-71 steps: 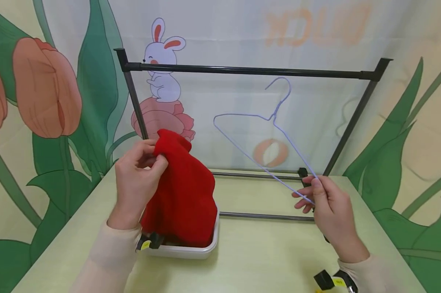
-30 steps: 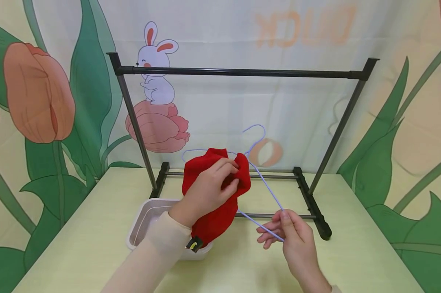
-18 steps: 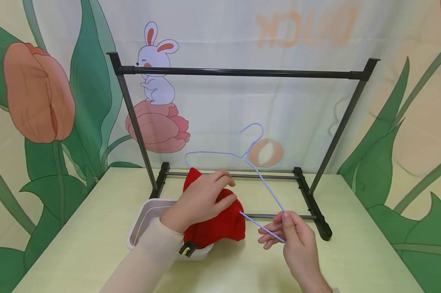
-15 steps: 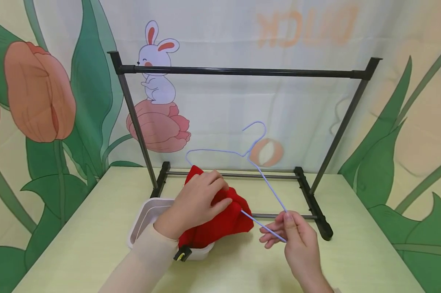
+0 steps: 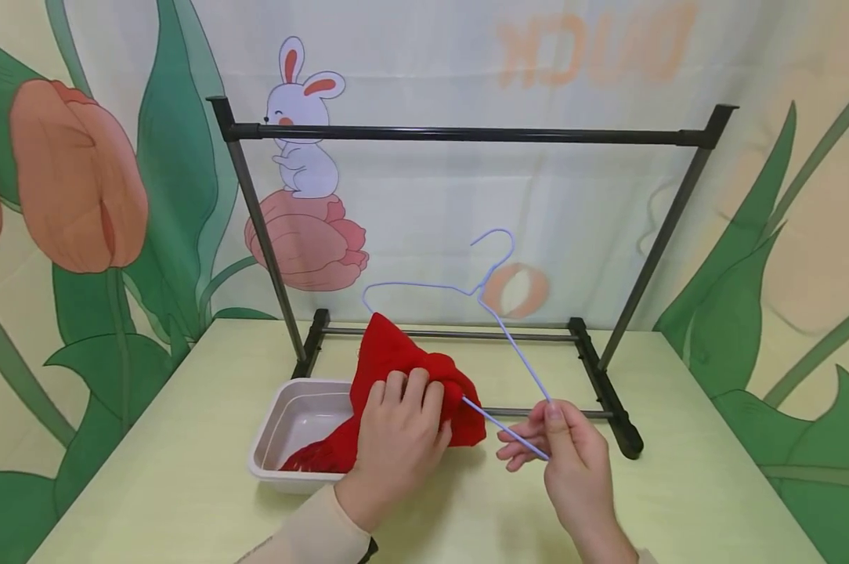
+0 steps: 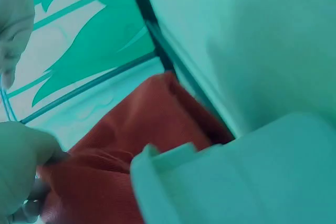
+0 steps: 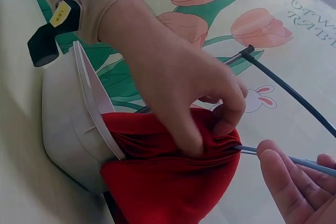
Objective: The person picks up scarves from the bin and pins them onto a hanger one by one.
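A red scarf (image 5: 396, 345) with a fringed end is draped over the lower bar of a thin lilac wire hanger (image 5: 516, 345). My left hand (image 5: 396, 439) grips the scarf's folds from above, thumb and fingers pinching them in the right wrist view. The scarf's tail hangs into a white plastic tub (image 5: 276, 423). My right hand (image 5: 579, 462) holds the hanger by its right corner, with the hook pointing up. From the left wrist view, the scarf (image 6: 136, 114) spreads beyond the left hand (image 6: 21, 166). The scarf hides part of the hanger's lower bar.
A black garment rack (image 5: 467, 135) stands behind the hands, its feet (image 5: 608, 399) on the pale table (image 5: 171, 462). Behind it hangs a printed curtain (image 5: 424, 78) with tulips and a rabbit. The tub sits left of the rack's front bar.
The left hand has lifted the scarf out of the tub rightward and over the hanger's lower bar, then shifted its grip lower. The right hand has brought the hanger down and left.
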`<action>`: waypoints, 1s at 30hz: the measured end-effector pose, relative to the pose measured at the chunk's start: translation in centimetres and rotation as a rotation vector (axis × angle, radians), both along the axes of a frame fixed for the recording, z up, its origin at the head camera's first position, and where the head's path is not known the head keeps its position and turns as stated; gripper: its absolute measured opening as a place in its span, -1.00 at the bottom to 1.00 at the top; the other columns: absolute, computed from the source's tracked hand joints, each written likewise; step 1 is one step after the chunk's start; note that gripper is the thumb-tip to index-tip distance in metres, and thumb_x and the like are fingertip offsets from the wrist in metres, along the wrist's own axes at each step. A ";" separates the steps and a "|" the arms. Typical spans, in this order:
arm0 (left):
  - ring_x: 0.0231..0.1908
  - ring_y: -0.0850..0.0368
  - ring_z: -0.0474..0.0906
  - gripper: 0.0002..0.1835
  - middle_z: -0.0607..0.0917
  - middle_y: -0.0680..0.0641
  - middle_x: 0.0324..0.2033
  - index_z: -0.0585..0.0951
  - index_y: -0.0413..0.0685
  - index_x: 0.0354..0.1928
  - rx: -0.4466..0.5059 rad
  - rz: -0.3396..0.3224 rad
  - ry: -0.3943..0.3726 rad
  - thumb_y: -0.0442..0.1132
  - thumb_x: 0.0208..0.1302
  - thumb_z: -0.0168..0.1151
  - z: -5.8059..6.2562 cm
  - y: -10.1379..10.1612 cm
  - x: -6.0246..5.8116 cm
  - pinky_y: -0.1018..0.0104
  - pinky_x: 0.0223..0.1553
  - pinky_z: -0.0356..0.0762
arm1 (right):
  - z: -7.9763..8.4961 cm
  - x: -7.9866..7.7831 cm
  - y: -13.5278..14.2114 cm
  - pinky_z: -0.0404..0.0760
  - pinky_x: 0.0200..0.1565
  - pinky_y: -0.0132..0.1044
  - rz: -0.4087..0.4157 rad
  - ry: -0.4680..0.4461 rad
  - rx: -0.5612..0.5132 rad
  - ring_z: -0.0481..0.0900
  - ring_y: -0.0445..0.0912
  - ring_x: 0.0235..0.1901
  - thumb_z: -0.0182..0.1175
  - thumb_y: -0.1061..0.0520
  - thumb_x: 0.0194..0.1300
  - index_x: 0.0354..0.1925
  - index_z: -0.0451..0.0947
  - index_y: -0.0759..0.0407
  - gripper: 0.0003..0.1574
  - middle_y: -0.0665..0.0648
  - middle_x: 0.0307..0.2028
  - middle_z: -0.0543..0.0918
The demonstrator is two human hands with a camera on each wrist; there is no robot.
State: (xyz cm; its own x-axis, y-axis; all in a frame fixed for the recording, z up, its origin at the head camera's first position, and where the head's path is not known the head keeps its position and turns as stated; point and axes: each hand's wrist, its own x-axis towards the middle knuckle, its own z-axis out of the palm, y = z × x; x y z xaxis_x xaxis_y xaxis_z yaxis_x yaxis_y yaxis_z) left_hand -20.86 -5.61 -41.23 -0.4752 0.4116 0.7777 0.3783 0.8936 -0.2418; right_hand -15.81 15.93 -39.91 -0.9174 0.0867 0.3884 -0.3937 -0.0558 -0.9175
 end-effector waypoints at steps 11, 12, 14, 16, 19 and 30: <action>-0.29 0.04 0.70 -0.66 0.80 -0.06 -0.23 0.74 -0.09 -0.08 0.057 -0.121 -0.064 -0.17 0.14 0.65 4.4 -1.3 -0.6 0.28 -0.24 0.74 | 0.3 -0.2 -0.5 0.81 -0.45 -0.13 -0.020 0.002 0.010 0.84 -0.06 -0.52 -0.14 0.15 0.79 -0.13 0.39 0.53 -0.57 0.08 -0.39 0.86; -0.29 0.04 0.70 -0.67 0.80 -0.06 -0.23 0.73 -0.10 -0.07 0.056 -0.122 -0.069 -0.20 0.16 0.64 4.9 -1.4 -0.7 0.27 -0.23 0.76 | 0.3 -0.2 -0.6 0.81 -0.45 -0.13 -0.024 -0.005 0.015 0.84 -0.06 -0.52 -0.14 0.15 0.79 -0.13 0.40 0.54 -0.56 0.08 -0.39 0.86; -0.28 0.03 0.70 -0.68 0.80 -0.08 -0.22 0.73 -0.12 -0.05 0.060 -0.127 -0.077 -0.25 0.19 0.61 6.0 -1.5 -1.0 0.24 -0.19 0.80 | 0.3 -0.3 -0.9 0.81 -0.45 -0.12 -0.033 -0.023 0.027 0.84 -0.05 -0.53 -0.13 0.14 0.79 -0.13 0.41 0.55 -0.55 0.10 -0.39 0.86; -0.26 0.01 0.71 -0.70 0.79 -0.10 -0.20 0.74 -0.14 -0.02 0.071 -0.131 -0.072 -0.31 0.22 0.58 7.2 -1.4 -1.3 0.20 -0.15 0.82 | 0.3 -0.3 -1.2 0.81 -0.44 -0.11 -0.044 -0.041 0.042 0.83 -0.05 -0.53 -0.13 0.14 0.79 -0.13 0.43 0.53 -0.55 0.16 -0.39 0.85; -0.23 -0.01 0.69 -0.73 0.76 -0.12 -0.19 0.75 -0.15 0.01 0.079 -0.154 -0.051 -0.39 0.28 0.50 9.2 -1.1 -1.4 0.19 -0.14 0.82 | 0.6 -0.3 -1.6 0.81 -0.45 -0.12 -0.054 -0.061 0.068 0.82 -0.06 -0.54 -0.13 0.13 0.79 -0.12 0.44 0.52 -0.55 0.29 -0.38 0.83; -0.09 0.06 0.67 -0.61 0.74 -0.04 -0.12 0.76 -0.10 0.10 -0.064 -0.329 -0.269 -0.30 0.24 0.61 10.8 1.1 0.9 0.35 -0.15 0.80 | 2.5 0.2 -1.7 0.64 -0.57 -0.31 -0.202 -0.012 0.272 0.54 -0.12 -0.73 -0.04 0.17 0.75 -0.13 0.57 0.33 -0.67 0.18 -0.56 0.66</action>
